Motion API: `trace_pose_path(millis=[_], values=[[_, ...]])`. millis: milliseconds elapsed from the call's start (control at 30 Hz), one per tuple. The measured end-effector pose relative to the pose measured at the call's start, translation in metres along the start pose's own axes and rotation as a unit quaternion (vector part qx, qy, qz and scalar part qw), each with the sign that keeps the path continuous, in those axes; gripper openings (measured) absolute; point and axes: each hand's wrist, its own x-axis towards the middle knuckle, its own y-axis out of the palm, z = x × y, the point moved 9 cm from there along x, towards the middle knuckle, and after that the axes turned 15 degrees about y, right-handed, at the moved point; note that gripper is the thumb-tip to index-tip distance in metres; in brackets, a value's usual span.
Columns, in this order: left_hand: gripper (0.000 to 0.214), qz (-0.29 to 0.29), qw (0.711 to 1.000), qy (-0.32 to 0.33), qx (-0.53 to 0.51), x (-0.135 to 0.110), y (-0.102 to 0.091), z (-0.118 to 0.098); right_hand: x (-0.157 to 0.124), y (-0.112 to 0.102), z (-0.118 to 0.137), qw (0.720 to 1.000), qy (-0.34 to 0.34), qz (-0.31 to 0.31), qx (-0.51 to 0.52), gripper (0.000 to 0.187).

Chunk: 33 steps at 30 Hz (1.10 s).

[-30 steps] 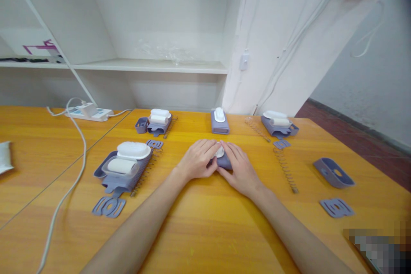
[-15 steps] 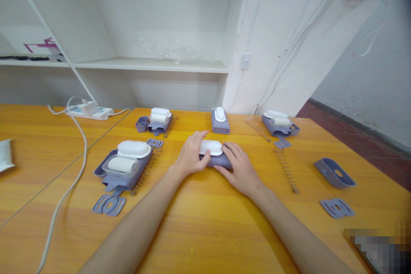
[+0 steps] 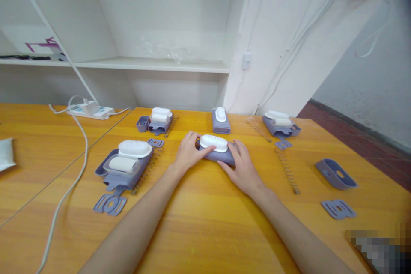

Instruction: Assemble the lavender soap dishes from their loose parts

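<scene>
At the middle of the orange wooden table [image 3: 205,222] lies a purple holder topped by a white oval brush [image 3: 214,143]. My left hand [image 3: 189,152] grips its left end, thumb against the white brush. My right hand [image 3: 242,166] holds the purple holder's right side, fingers curled along its front edge. Both hands are closed on the piece, which rests on the tabletop.
Similar purple-and-white sets stand at near left [image 3: 126,162], far left [image 3: 159,120], far middle [image 3: 220,120] and far right [image 3: 280,124]. Metal springs [image 3: 287,169], a purple tray [image 3: 335,174] and flat purple plates [image 3: 338,209] lie at right. A power strip with white cable [image 3: 90,110] sits at left.
My hands, which covered the piece, have spread to its two ends, and the white brush on top now shows. The piece sits slightly farther from me.
</scene>
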Motion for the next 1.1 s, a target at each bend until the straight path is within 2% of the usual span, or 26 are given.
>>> trace_pose_path(millis=[267, 500, 767, 1100], values=[[0.048, -0.005, 0.998, 0.028, 0.064, 0.001, -0.008, -0.009, 0.001, 0.003, -0.008, 1.0, 0.022, 0.002, 0.017, 0.058], [0.043, 0.005, 0.996, 0.071, 0.049, 0.002, -0.01, -0.016, 0.001, 0.001, -0.01, 0.999, 0.02, 0.007, 0.038, 0.056], [0.042, -0.009, 0.996, 0.034, 0.083, -0.004, -0.009, -0.011, 0.005, -0.004, -0.009, 0.998, 0.008, 0.008, 0.062, 0.052], [0.041, 0.001, 0.992, 0.109, 0.059, 0.001, -0.016, -0.023, 0.001, -0.004, -0.006, 0.998, 0.014, 0.024, 0.056, 0.06]])
